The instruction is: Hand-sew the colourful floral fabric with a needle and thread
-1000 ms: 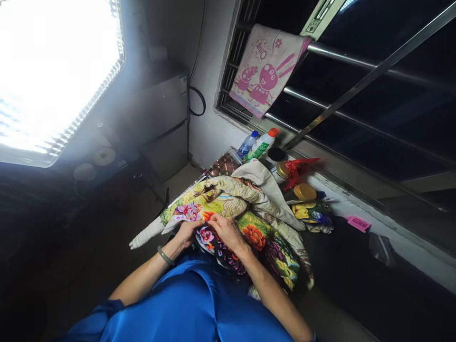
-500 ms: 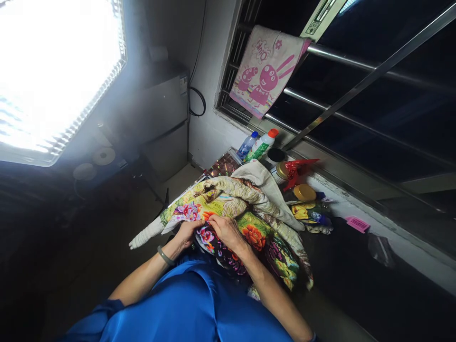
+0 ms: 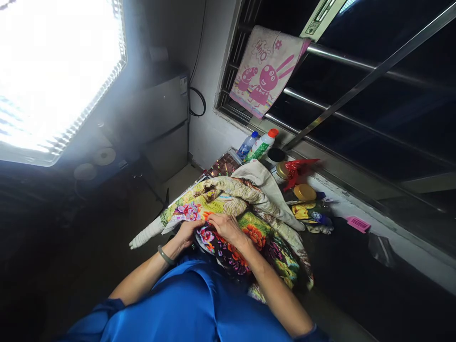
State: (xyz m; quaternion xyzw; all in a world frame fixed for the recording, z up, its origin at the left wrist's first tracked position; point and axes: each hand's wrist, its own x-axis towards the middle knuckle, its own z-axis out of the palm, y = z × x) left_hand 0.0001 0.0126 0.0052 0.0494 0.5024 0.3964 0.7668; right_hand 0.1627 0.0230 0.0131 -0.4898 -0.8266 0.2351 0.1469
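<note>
A large cross-stitch cloth (image 3: 253, 236), worked with bright flowers in orange, pink and green on a partly black ground, lies bunched in front of me, its pale edges rolled and folded. My left hand (image 3: 185, 233), with a bangle at the wrist, grips the cloth's near edge, thumb on top and fingers underneath out of sight. Close beside that thumb, my right hand (image 3: 225, 227) has its fingers curled and pinched together on the flowered surface. Whatever sits between the right fingertips is too small to make out. A white rolled end (image 3: 147, 233) of the cloth sticks out to the left.
Behind the cloth stand a blue-capped bottle (image 3: 247, 145), a red-capped bottle (image 3: 262, 145) and a gold-lidded jar (image 3: 304, 192). A red plastic bag (image 3: 299, 170) lies by them. A bright lamp (image 3: 57, 76) hangs upper left. A pink towel (image 3: 269, 71) hangs on the window bars.
Almost nothing differs. My right hand and forearm have shifted very slightly; the left hand and the cloth stay where they were.
</note>
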